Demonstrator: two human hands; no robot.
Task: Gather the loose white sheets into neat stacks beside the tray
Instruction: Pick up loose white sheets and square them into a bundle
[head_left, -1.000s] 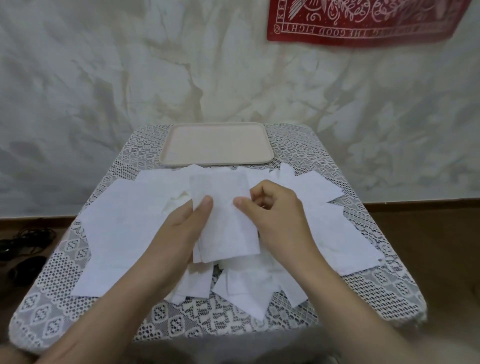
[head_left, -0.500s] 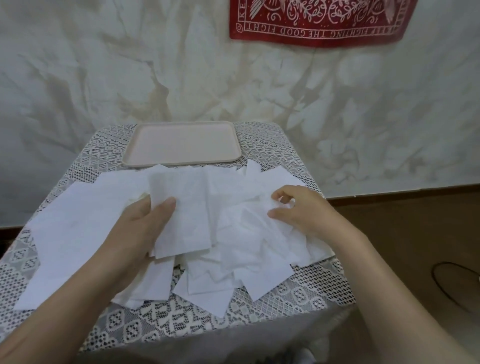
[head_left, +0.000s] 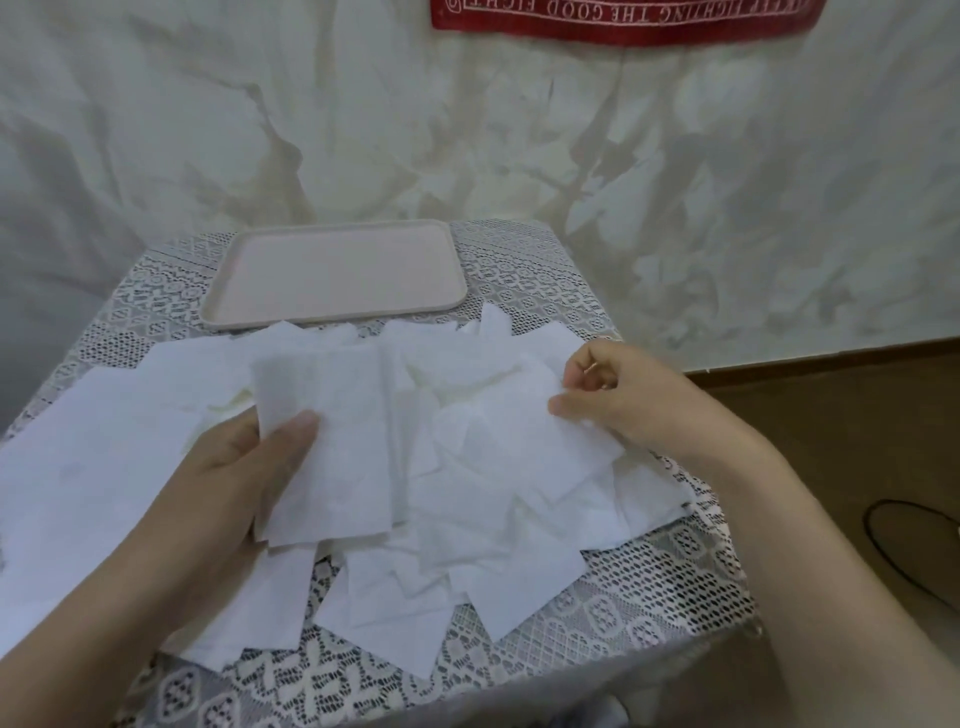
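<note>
Mid-bench (head_left: 649, 582), on the lace cloth, just this side of the tray (head_left: 332, 318): the loose white sheets (head_left: 467, 551) lie in an overlapping scatter with edges at all angles, not squared up. Left hand (head_left: 228, 488) grips a rectangular sheet (head_left: 337, 457) by its left edge, thumb (head_left: 291, 431) pressed on top and the other fingers hidden underneath. It's held a little above the pile, long axis running near-to-far, far short edge toward the tray. Can't tell if it's one sheet or several. Right hand (head_left: 628, 400) has its fingers curled, thumb and forefinger pinching the right edge of a skewed sheet (head_left: 524, 441) on top of the pile; this one sits diagonal, with a corner pointing near-right. Tray is pale pink, flat at the far side of the bench, long axis left-right, and a few sheet corners reach right up to its near rim. Red banner (head_left: 623, 21) hangs on the wall behind. Dark cable (head_left: 883, 551) on the floor at right.
</note>
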